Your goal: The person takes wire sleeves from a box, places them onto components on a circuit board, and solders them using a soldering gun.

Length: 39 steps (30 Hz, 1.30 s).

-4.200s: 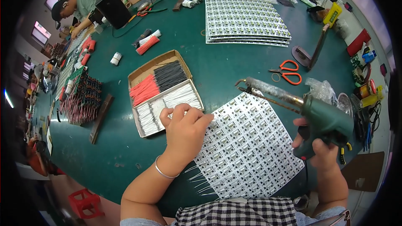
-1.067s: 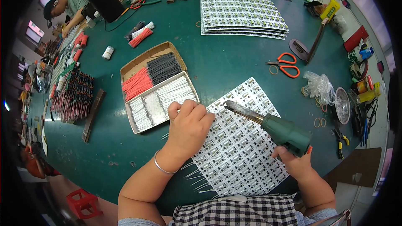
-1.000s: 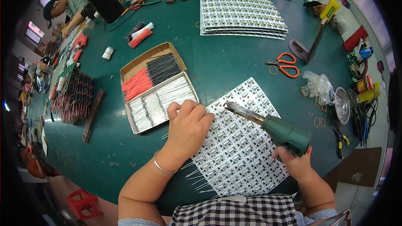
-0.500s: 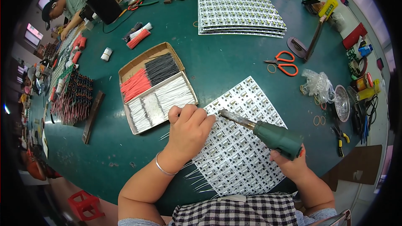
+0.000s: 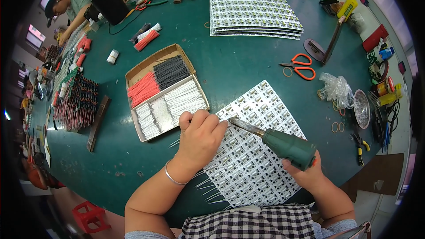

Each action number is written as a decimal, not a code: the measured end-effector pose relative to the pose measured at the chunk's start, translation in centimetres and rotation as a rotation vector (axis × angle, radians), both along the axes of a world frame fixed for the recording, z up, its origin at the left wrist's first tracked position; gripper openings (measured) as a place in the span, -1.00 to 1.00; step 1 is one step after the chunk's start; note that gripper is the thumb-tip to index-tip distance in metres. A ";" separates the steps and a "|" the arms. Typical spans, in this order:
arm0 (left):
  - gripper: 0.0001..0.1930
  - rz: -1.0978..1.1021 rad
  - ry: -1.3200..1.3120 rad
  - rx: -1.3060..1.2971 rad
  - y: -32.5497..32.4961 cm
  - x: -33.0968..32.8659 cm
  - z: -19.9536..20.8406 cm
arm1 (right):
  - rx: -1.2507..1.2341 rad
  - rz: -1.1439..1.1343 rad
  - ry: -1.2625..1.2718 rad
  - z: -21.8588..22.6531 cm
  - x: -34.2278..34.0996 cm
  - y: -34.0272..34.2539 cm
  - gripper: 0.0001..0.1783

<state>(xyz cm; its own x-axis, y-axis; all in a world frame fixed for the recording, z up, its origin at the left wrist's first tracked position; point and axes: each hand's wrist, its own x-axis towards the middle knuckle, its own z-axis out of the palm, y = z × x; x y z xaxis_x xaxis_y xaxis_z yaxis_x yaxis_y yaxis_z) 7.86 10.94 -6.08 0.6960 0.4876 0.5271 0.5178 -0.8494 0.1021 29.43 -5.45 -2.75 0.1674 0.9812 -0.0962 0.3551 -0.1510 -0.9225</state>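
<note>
My right hand (image 5: 305, 171) is wrapped round the dark green handle of a soldering iron (image 5: 287, 147). The iron's metal tip points left and meets the board right beside my left fingertips. My left hand (image 5: 201, 135) is closed in a pinch over the upper left edge of a white circuit board panel (image 5: 256, 163); what lies between its fingers is hidden. Rows of small parts cover the panel. Thin white wires (image 5: 208, 188) stick out from its lower left edge. Just beyond my left hand sits a cardboard box (image 5: 167, 129) holding red, black and white wires.
A stack of panels (image 5: 252, 13) lies at the far side. Orange-handled scissors (image 5: 303, 67), a clear plastic bag (image 5: 336, 90), a metal dish (image 5: 361, 108) and pliers (image 5: 359, 148) are on the right. A wired bundle (image 5: 77, 102) stands left; a co-worker (image 5: 73, 9) leans in beyond it.
The soldering iron and my right hand have shifted slightly left, the tip staying near my left fingers. A co-worker's hand has appeared at the far edge. My left hand stays nearly still.
</note>
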 end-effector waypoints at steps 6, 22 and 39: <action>-0.87 -0.005 0.014 0.006 0.0 0.2 0.1 | 0.058 0.033 -0.072 -0.2 -0.2 -0.3 -0.44; -0.85 0.011 0.021 0.010 -0.1 0.1 0.1 | -0.097 -0.220 0.214 1.4 -0.2 -1.6 -0.67; -0.80 -0.061 -0.025 -0.104 -0.8 -0.2 0.6 | -0.178 -0.197 0.239 1.7 -0.7 -1.2 -0.69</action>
<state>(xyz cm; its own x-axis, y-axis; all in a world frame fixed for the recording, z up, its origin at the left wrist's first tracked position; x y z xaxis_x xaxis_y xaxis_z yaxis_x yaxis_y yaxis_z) 7.68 10.15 -5.51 0.7130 0.4979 0.4938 0.4620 -0.8633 0.2034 28.71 -6.67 -1.08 0.3042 0.8965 -0.3222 0.0807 -0.3613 -0.9290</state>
